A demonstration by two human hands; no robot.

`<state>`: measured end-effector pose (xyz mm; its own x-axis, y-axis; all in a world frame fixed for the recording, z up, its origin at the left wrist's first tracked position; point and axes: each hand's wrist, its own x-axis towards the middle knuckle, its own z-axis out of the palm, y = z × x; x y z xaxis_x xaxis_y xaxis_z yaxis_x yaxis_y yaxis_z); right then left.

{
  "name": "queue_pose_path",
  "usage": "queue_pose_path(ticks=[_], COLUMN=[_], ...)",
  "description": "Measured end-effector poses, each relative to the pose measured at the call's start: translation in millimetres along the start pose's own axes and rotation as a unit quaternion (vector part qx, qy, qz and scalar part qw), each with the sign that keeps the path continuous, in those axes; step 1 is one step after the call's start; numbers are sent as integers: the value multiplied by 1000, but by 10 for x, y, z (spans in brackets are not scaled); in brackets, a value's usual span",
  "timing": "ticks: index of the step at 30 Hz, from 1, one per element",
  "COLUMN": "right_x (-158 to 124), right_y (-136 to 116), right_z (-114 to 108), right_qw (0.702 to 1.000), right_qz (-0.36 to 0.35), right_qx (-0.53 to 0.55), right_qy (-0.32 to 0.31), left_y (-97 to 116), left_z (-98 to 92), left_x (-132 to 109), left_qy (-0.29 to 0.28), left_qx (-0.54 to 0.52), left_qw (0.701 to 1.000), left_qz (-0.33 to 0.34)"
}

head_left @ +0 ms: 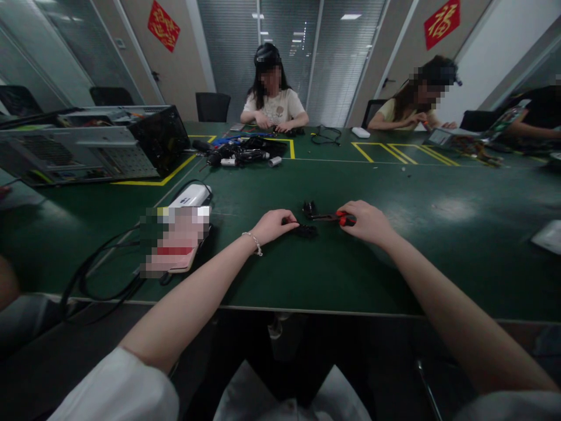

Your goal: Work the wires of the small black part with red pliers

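My left hand (pixel 275 225) rests on the green table (pixel 307 275) with its fingers curled around a small black part (pixel 305 231). My right hand (pixel 367 222) is closed on the red-and-black handle of a screwdriver (pixel 344 219). The tool's shaft points left toward another small black piece (pixel 310 208) lying just beyond the hands. A bead bracelet sits on my left wrist.
A white power bank (pixel 190 196) with black cables and a phone (pixel 175 242) lie at my left. An open computer case (pixel 96 143) stands far left. A heap of black parts (pixel 241 153) lies mid-table. Three other people sit working along the far side.
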<state>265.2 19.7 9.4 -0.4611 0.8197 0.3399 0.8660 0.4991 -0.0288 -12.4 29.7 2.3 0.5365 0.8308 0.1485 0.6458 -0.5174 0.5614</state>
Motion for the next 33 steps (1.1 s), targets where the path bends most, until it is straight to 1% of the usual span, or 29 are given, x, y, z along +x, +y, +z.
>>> queue_pose_path(ticks=[4, 6, 8, 11, 13, 17, 19, 26, 30, 33], right_x=[-1, -2, -1, 2, 3, 2, 2, 0, 2, 9], right_y=[-12, -15, -18, -28, -37, -45, -41, -36, -55, -82], right_z=[-12, -13, -10, -4, -4, -7, -5, 2, -8, -14], right_qw=[1000, 1000, 1000, 1000, 1000, 1000, 1000, 999, 999, 998], right_qz=[-7, -10, -13, -17, -20, -24, -28, -37, -40, -47], right_qx=[-2, 0, 0, -2, -5, -5, -7, -7, -22, -42], right_qy=[-5, -8, -11, -15, -14, -8, -4, -1, -3, 0], left_y=[-35, -37, -26, 3, 18, 25, 30, 45, 30, 45], left_z=[9, 4, -7, -25, -32, -28, -27, -28, -18, -28], left_x=[20, 22, 18, 6, 0, -3, -6, -20, -13, -12], left_qy=[1, -1, -9, -35, -41, -11, 1, -8, -5, -21], left_qx=[5, 9, 5, -6, 5, 43, 42, -22, -33, -23], left_qw=[999, 998, 999, 999, 999, 997, 997, 999, 999, 999], left_qz=[45, 56, 43, 19, 22, 56, 66, 32, 16, 12])
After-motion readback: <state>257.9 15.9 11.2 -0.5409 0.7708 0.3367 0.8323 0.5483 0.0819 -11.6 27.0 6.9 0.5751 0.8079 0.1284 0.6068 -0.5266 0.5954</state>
